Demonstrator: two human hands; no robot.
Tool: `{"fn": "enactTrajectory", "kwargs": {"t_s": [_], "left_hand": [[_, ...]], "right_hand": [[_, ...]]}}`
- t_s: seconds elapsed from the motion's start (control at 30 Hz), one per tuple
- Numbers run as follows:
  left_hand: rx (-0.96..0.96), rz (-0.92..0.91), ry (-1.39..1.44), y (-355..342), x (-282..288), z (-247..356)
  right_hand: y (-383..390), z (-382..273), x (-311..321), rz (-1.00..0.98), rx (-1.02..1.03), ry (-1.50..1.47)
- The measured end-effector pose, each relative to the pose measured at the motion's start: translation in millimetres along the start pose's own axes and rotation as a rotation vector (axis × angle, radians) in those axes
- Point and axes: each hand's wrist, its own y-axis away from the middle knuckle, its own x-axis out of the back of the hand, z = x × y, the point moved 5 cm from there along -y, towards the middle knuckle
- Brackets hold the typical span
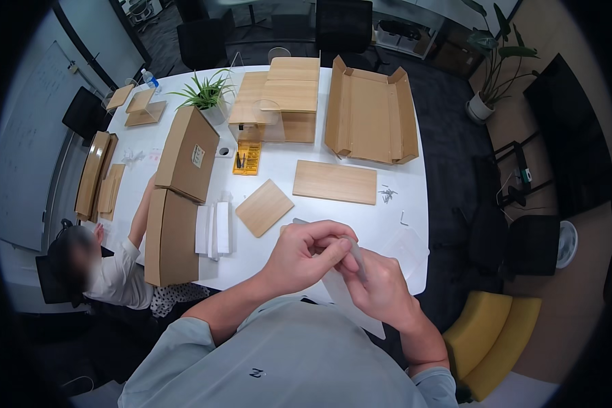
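Observation:
Both hands meet over the near edge of the white table. My left hand (306, 255) has its fingers curled over the top edge of a translucent panel (350, 306), thumb and forefinger close to my right hand (377, 289). My right hand grips that panel from the right, with part of its fingers hidden behind the left. A small wooden board (264, 207) lies beyond my hands, and a longer board (334, 181) lies farther back.
A cardboard box (171, 236), white foam pieces (214, 230), a yellow tool kit (247, 158), screws (387, 192), a wooden assembly (291, 88), an open carton (370, 112) and a plant (204, 98) are on the table (415, 224). A person (115, 279) sits left; a yellow seat (496, 340) stands right.

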Motion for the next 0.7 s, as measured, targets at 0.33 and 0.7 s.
{"fn": "enactTrajectory", "kwargs": {"t_s": [0.33,0.7], "left_hand": [[0.021,0.007,0.056,2.3,-0.8,-3.2],[0.01,0.02,0.025,1.8,1.3,-1.7]], "right_hand": [[2.5,-1.8,-1.5,0.016,0.006,0.022],[0.8,-1.2,-2.3,0.031,0.009,0.029]]}}
